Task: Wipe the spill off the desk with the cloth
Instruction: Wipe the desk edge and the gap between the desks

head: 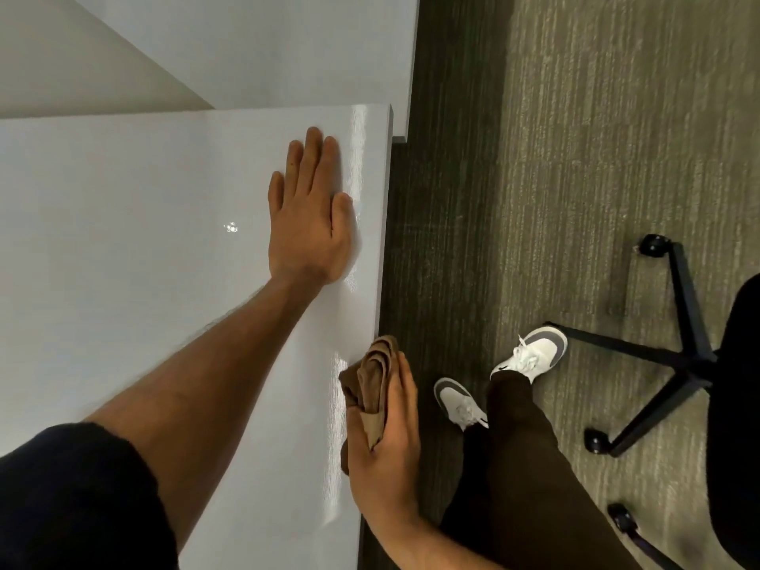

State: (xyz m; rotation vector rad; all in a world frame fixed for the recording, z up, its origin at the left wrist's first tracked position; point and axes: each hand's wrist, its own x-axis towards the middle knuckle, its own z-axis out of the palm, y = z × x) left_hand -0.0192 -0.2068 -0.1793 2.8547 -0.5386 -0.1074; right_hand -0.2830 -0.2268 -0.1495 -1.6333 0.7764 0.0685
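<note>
Cloth (pixel 372 378) — brown, bunched, gripped in the right hand (pixel 384 454) at the desk (pixel 123 240) edge. Left hand (pixel 309 211) lies flat, fingers spread, holding nothing — small spill (pixel 231 227) just beside it.

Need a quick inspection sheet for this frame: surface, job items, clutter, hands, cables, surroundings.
Surface: white glossy desk, small wet glint left of the left hand.
Job items: brown cloth, bunched, at the desk's right edge.
Clutter: nothing seen.
Hands: left hand flat on the desk, palm down; right hand gripping the cloth.
Cables: nothing seen.
Surroundings: striped carpet, black office chair, white shoes.
</note>
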